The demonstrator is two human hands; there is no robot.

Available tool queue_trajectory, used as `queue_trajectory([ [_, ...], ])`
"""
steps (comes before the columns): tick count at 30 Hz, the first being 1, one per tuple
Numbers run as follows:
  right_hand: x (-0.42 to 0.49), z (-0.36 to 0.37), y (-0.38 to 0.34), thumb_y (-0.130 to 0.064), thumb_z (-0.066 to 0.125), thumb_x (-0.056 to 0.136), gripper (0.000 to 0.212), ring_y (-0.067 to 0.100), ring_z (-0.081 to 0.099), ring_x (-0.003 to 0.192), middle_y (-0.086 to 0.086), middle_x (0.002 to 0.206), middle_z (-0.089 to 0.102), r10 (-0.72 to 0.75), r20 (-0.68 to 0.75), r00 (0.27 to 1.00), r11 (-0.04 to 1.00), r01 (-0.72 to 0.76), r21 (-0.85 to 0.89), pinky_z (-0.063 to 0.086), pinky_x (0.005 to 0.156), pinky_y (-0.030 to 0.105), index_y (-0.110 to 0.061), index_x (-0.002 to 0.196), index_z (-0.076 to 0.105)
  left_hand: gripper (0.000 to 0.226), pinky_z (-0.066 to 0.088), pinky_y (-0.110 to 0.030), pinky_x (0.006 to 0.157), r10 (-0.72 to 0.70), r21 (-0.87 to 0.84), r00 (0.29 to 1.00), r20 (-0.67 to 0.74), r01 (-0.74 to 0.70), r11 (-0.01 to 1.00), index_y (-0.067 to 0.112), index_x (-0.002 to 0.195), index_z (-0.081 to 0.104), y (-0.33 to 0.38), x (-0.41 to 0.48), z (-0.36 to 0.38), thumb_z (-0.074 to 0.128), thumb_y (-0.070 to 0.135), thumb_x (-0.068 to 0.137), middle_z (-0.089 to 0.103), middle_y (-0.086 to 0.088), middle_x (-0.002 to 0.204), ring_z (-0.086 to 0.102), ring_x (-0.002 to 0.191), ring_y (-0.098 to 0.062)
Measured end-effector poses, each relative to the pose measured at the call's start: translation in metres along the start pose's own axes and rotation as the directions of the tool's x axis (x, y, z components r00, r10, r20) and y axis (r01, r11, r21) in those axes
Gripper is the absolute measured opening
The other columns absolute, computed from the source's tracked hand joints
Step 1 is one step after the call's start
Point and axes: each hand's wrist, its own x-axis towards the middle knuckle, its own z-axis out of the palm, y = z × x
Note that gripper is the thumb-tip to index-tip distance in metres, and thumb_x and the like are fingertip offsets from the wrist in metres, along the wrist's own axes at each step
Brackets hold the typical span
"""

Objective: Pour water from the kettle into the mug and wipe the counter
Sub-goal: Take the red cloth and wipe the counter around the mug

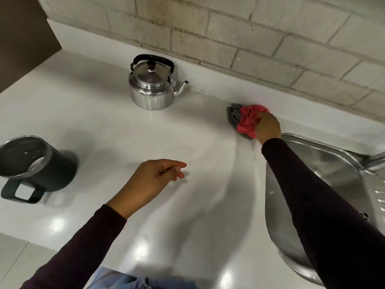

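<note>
A shiny metal kettle (153,88) with a black handle stands upright at the back of the white counter (116,130), spout pointing right. A dark mug (35,165) with a metal inside stands at the left, handle toward me; water glints inside it. My right hand (268,128) presses a crumpled pink and grey cloth (246,118) onto the counter by the back wall, right of the kettle. My left hand (154,180) hovers over the middle of the counter, fingers loosely curled and holding nothing.
A steel sink (325,170) lies at the right, with part of a tap (375,161) at its far edge. A brick-tiled wall (250,34) runs behind the counter. A dark cabinet (23,38) hangs at top left.
</note>
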Motion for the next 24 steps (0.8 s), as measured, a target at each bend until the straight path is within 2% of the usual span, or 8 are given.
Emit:
queue_trajectory([
  [3,0.007,-0.009,0.004,-0.012,0.047,0.09,0.028,0.039,0.06,0.103,0.022,0.112,0.066,-0.002,-0.086,0.996,0.999,-0.001,-0.037,0.047,0.087,0.041,-0.006,0.11,0.065,0.027,0.042,0.002,0.067,-0.003,0.014,1.0,0.013,0.003,1.0,0.043,0.09,0.068,0.004,-0.001,0.002,0.054,0.021,0.094,0.073,0.024,0.089,0.066,0.075,0.003],
  [7,0.003,-0.031,-0.002,-0.011,0.044,0.089,0.024,0.038,0.057,0.102,0.022,0.109,0.062,0.056,-0.36,0.931,0.988,0.001,0.154,0.045,0.083,0.037,-0.003,0.098,0.065,0.025,0.041,0.002,0.067,0.035,0.014,0.999,0.01,-0.035,0.999,0.041,0.094,0.069,0.01,-0.003,-0.003,0.054,0.022,0.093,0.073,0.023,0.091,0.066,0.077,0.003],
  [10,-0.008,-0.064,-0.02,-0.01,0.043,0.087,0.023,0.03,0.055,0.101,0.013,0.107,0.06,0.013,-0.55,0.835,0.951,0.16,0.265,0.045,0.084,0.036,-0.006,0.095,0.064,0.028,0.044,-0.001,0.07,0.07,0.004,0.998,-0.003,-0.07,0.998,0.043,0.093,0.07,0.014,-0.003,-0.013,0.055,0.02,0.093,0.075,0.021,0.09,0.067,0.079,0.002],
  [12,-0.024,-0.088,-0.041,-0.013,0.04,0.087,0.022,0.018,0.057,0.091,0.001,0.097,0.058,-0.038,-0.62,0.783,0.889,0.31,0.338,0.048,0.081,0.033,-0.014,0.093,0.061,0.03,0.045,-0.002,0.072,0.089,0.01,0.996,-0.003,-0.089,0.996,0.045,0.091,0.069,0.015,-0.004,-0.023,0.054,0.019,0.094,0.075,0.021,0.089,0.067,0.08,0.002],
  [15,-0.06,-0.118,-0.08,-0.016,0.037,0.088,0.027,0.005,0.052,0.075,-0.018,0.081,0.053,-0.105,-0.66,0.744,0.811,0.448,0.376,0.045,0.07,0.026,-0.04,0.084,0.048,0.028,0.045,-0.002,0.074,0.124,0.011,0.992,-0.006,-0.124,0.992,0.044,0.094,0.07,0.016,-0.007,-0.042,0.054,0.02,0.093,0.075,0.02,0.089,0.068,0.081,0.001],
  [17,-0.084,-0.129,-0.104,-0.014,0.037,0.089,0.031,0.003,0.051,0.073,-0.02,0.078,0.052,-0.157,-0.678,0.718,0.758,0.528,0.383,0.043,0.068,0.022,-0.044,0.085,0.046,0.027,0.045,-0.003,0.075,0.161,0.009,0.987,-0.011,-0.161,0.987,0.043,0.095,0.07,0.017,-0.011,-0.056,0.054,0.021,0.093,0.076,0.02,0.089,0.068,0.081,0.001],
  [21,-0.123,-0.123,-0.147,-0.011,0.043,0.091,0.023,-0.011,0.05,0.075,-0.023,0.079,0.057,-0.24,-0.681,0.692,0.68,0.62,0.391,0.04,0.071,0.009,-0.029,0.094,0.057,0.026,0.048,-0.009,0.078,0.216,-0.006,0.976,-0.038,-0.216,0.976,0.047,0.092,0.07,0.018,-0.024,-0.095,0.056,0.024,0.091,0.076,0.019,0.089,0.068,0.082,0.0],
  [24,-0.146,-0.095,-0.177,-0.015,0.046,0.09,0.016,-0.005,0.053,0.076,-0.026,0.078,0.058,-0.253,-0.59,0.767,0.68,0.574,0.455,0.045,0.072,0.019,-0.021,0.094,0.06,0.028,0.048,-0.012,0.077,0.244,-0.004,0.968,-0.063,-0.245,0.97,0.05,0.089,0.069,0.017,-0.035,-0.129,0.057,0.024,0.09,0.076,0.019,0.089,0.069,0.081,-0.001],
])
